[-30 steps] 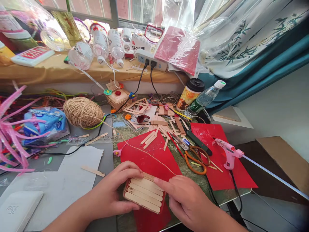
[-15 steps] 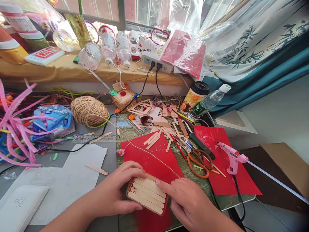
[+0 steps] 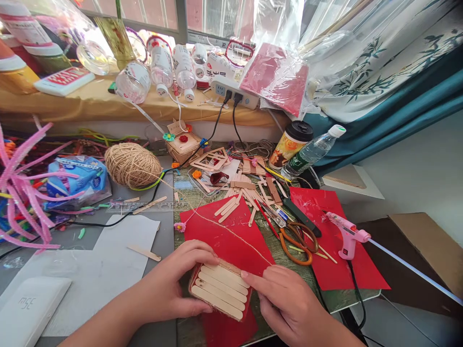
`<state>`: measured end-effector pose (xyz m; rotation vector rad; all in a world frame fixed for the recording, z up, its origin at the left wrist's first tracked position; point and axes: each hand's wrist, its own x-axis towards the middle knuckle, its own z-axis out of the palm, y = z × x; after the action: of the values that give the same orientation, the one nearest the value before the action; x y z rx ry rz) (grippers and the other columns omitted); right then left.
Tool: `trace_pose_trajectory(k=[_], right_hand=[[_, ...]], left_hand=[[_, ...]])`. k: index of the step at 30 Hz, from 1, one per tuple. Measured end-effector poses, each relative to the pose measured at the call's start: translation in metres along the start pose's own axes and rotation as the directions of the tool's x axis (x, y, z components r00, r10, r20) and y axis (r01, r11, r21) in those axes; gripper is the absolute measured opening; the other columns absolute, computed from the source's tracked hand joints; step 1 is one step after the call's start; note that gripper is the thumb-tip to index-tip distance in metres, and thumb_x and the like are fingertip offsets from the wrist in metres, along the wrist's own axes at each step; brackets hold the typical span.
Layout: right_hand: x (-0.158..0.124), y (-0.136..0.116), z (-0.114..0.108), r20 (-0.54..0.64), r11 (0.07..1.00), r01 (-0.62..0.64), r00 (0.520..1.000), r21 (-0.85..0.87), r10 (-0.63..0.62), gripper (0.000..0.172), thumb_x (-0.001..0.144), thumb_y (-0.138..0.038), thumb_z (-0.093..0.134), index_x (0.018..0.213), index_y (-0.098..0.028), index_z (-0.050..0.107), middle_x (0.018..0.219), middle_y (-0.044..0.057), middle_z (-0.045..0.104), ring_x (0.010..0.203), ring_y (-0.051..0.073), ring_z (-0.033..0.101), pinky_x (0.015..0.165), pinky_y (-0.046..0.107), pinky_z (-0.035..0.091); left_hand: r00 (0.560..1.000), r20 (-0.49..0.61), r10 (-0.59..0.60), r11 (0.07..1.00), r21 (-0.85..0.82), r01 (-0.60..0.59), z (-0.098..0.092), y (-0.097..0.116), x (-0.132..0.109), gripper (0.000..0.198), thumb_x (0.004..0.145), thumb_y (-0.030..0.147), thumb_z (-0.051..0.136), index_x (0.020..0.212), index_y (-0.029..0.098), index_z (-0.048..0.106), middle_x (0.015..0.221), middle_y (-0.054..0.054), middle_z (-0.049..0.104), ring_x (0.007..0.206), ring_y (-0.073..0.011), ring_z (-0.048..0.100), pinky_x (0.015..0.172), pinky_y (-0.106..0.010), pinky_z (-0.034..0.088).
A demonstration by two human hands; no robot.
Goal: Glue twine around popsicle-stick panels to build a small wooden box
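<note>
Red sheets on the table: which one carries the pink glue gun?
The rightmost sheet, right of the scissors; the middle one carries sticks and twine.

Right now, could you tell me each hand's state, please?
Left hand: closed on the stick panel.
Right hand: fingertips on the panel's edge; grip cannot be told.

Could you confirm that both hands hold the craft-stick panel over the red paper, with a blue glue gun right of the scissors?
Not quite: the head view shows the glue gun is pink, not blue. The rest stands: left hand and right hand hold the craft-stick panel over the red paper, and the gun lies right of the scissors.
</note>
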<state>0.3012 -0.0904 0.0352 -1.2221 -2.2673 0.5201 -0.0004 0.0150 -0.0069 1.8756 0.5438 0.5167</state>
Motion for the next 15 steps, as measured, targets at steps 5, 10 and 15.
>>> trace_pose_trajectory(k=[5, 10, 15], right_hand=[[0.0, 0.0, -0.002, -0.045, 1.0, 0.004, 0.999, -0.007, -0.004, 0.045, 0.1, -0.004, 0.05, 0.141, -0.02, 0.059, 0.079, 0.002, 0.069, 0.065, 0.019, 0.053, 0.062, 0.033, 0.041], [-0.001, -0.001, 0.002, -0.054, 0.999, -0.043, 0.998, 0.015, 0.044, 0.042, 0.102, -0.005, 0.05, 0.14, -0.021, 0.06, 0.082, 0.003, 0.071, 0.068, 0.02, 0.059, 0.065, 0.034, 0.047], [-0.003, -0.006, 0.009, -0.117, 0.989, -0.121, 0.985, 0.085, 0.13, 0.038, 0.103, -0.006, 0.052, 0.135, -0.024, 0.063, 0.085, 0.003, 0.074, 0.072, 0.02, 0.068, 0.069, 0.033, 0.054]], left_hand=[[1.0, -0.013, 0.01, 1.0, 0.004, -0.01, 0.001, -0.002, 0.0, 0.067, 0.083, 0.046, 0.092, 0.14, 0.033, 0.061, 0.137, -0.012, 0.064, 0.129, -0.0307, 0.062, 0.108, -0.039, 0.054], [0.995, -0.1, 0.011, 0.991, -0.13, -0.024, 0.003, -0.001, -0.004, 0.111, 0.067, 0.056, 0.101, 0.162, 0.042, 0.044, 0.161, -0.013, 0.053, 0.143, -0.0361, 0.058, 0.12, -0.048, 0.049], [0.804, -0.58, -0.13, 0.904, -0.402, -0.144, -0.005, -0.001, -0.001, 0.071, 0.101, 0.059, 0.07, 0.165, 0.042, 0.044, 0.156, -0.011, 0.064, 0.133, -0.0295, 0.071, 0.118, -0.051, 0.053]])
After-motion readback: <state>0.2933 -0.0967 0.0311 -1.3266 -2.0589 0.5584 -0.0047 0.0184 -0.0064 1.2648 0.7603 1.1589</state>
